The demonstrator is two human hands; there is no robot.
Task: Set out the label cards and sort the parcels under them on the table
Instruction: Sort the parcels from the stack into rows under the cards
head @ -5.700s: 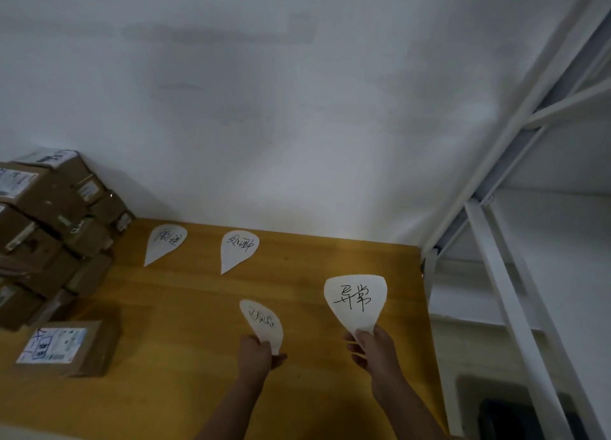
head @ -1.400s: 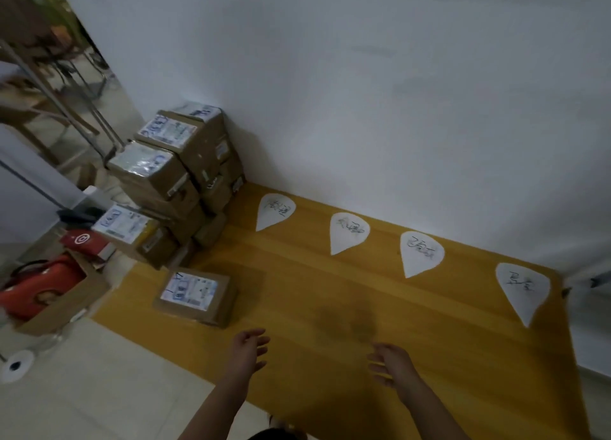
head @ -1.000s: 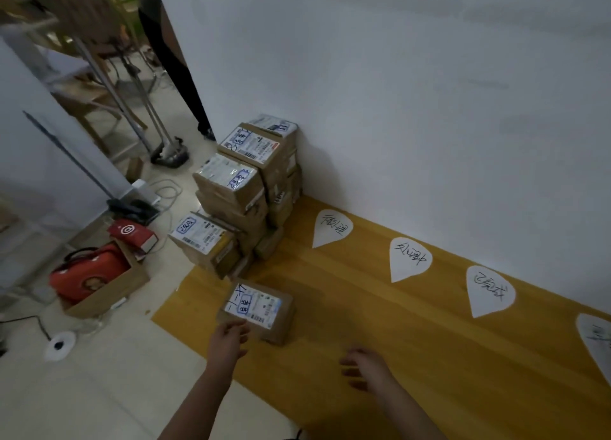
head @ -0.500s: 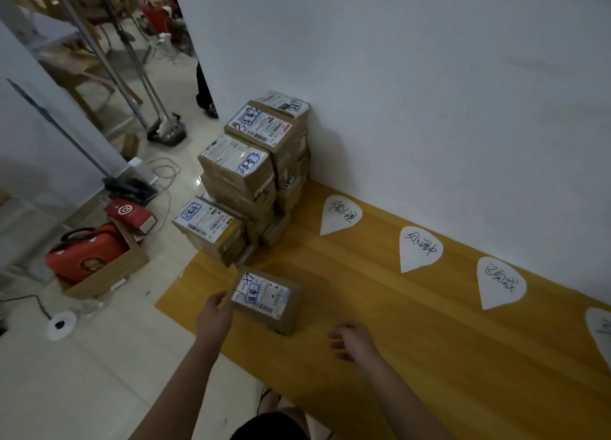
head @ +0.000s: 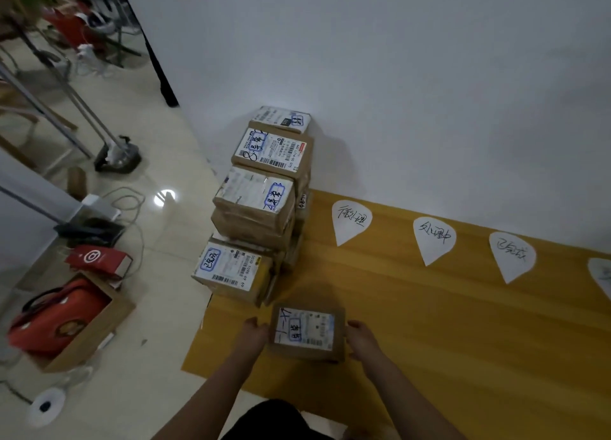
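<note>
Gripping the loose parcel (head: 305, 332) by its sides with left hand (head: 256, 335) and right hand (head: 362, 338), I have label cards (head: 433, 237) laid at 2 o'clock, the stack (head: 261, 201) at 11 o'clock unsorted.

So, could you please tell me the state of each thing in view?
parcel, label up, between both hands near the table's front edge.
left hand, grips the parcel's left side.
right hand, grips its right side.
stack, piled at the table's left end, labels up.
cards, flat in a row by the wall; fourth cut off by the frame.
</note>
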